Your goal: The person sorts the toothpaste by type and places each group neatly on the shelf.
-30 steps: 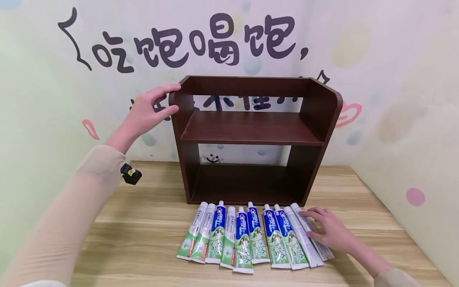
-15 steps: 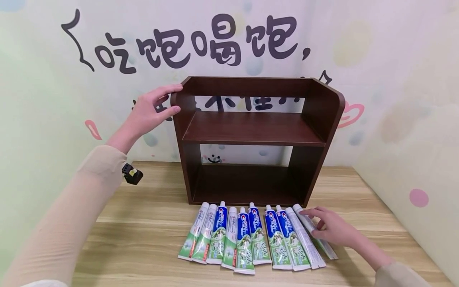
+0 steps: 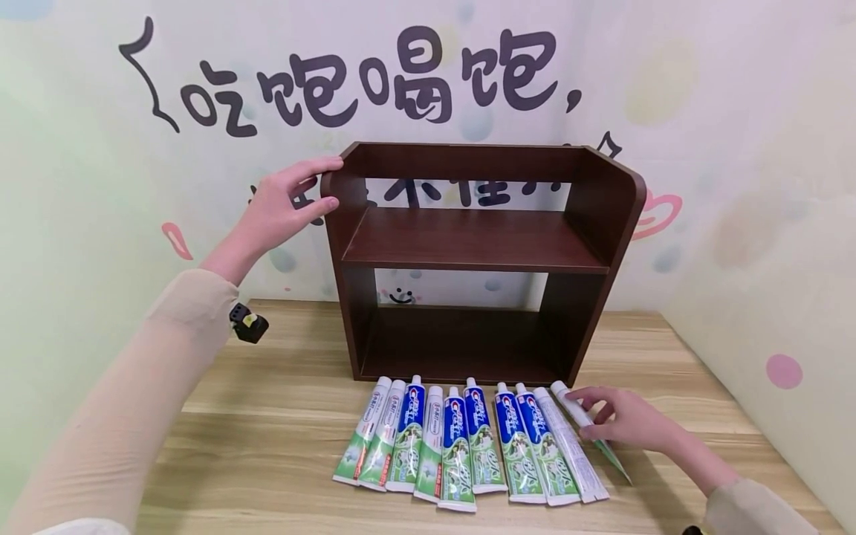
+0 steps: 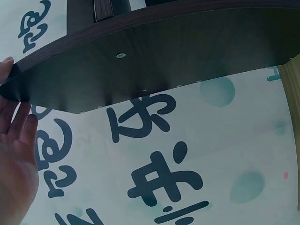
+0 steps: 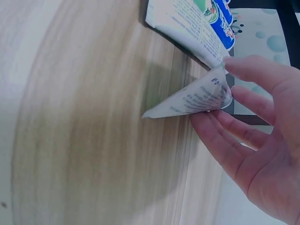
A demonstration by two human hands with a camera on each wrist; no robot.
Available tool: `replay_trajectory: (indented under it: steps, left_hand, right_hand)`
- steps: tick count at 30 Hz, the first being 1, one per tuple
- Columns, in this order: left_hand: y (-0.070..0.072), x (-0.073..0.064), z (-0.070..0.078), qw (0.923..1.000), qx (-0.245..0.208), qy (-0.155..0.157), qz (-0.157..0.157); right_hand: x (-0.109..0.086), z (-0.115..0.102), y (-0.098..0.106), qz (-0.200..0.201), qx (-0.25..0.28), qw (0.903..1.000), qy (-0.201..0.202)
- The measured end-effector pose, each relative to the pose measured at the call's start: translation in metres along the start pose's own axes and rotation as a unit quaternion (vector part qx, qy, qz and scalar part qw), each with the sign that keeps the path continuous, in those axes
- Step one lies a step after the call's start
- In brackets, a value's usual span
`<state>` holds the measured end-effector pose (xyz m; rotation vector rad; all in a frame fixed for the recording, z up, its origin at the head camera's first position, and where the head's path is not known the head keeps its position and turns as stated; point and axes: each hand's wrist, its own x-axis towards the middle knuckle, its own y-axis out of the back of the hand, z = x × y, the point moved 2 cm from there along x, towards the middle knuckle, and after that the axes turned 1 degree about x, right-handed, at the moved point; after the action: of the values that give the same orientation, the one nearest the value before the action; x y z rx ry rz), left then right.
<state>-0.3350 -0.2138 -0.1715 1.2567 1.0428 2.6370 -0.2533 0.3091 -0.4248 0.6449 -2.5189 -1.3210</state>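
Note:
My left hand (image 3: 277,204) grips the upper left edge of a dark brown two-tier wooden shelf (image 3: 468,241); in the left wrist view the thumb and fingers lie on either side of its side panel (image 4: 140,61). At the front right, my right hand (image 3: 625,420) pinches the rightmost toothpaste tube (image 3: 568,405) between thumb and fingers. That tube stands turned on its edge, its printed white back (image 5: 201,93) showing in the right wrist view. Left of it lies a row of several toothpaste tubes, some blue and green (image 3: 457,453), some white and green (image 3: 364,438), and one white side up (image 3: 568,449).
The shelf stands on a wood-grain table (image 3: 281,416) with its tiers facing me. Close behind rises a pale wall (image 3: 722,111) with large dark lettering. A small black device (image 3: 249,323) hangs at my left wrist.
The rightmost toothpaste tube has turned from lying flat onto its edge, its tail swinging slightly right, as my right fingers closed in on it. My left hand stays on the shelf.

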Motion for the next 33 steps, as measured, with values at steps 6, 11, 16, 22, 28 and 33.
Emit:
replay_trajectory:
  steps: [6,11,16,22,28,33]
  left_hand:
    - [0.002,-0.001,-0.001,1.0,-0.006,0.006,0.001]
    - [0.003,-0.001,-0.002,0.9998,-0.015,0.013,-0.01]
    - [0.004,0.002,0.0,0.9997,-0.003,0.013,-0.022]
    - [0.005,0.006,0.0,0.9992,0.001,0.009,-0.039]
    - [0.008,0.011,-0.003,0.9973,0.0,0.026,-0.069]
    - [0.008,0.015,-0.005,0.9946,-0.022,0.041,-0.093]
  right_hand:
    - [0.001,0.002,0.0,-0.012,0.016,0.9997,0.011]
    - [-0.002,0.005,0.002,-0.012,0.018,0.9994,0.026]
    - [-0.008,0.006,0.005,-0.014,0.004,0.9994,0.03]
    - [-0.014,0.002,0.007,-0.014,-0.015,0.9997,0.016]
    - [-0.014,0.002,0.005,-0.016,-0.03,0.9994,-0.006]
    - [-0.013,0.004,0.004,-0.014,-0.037,0.9992,0.003]
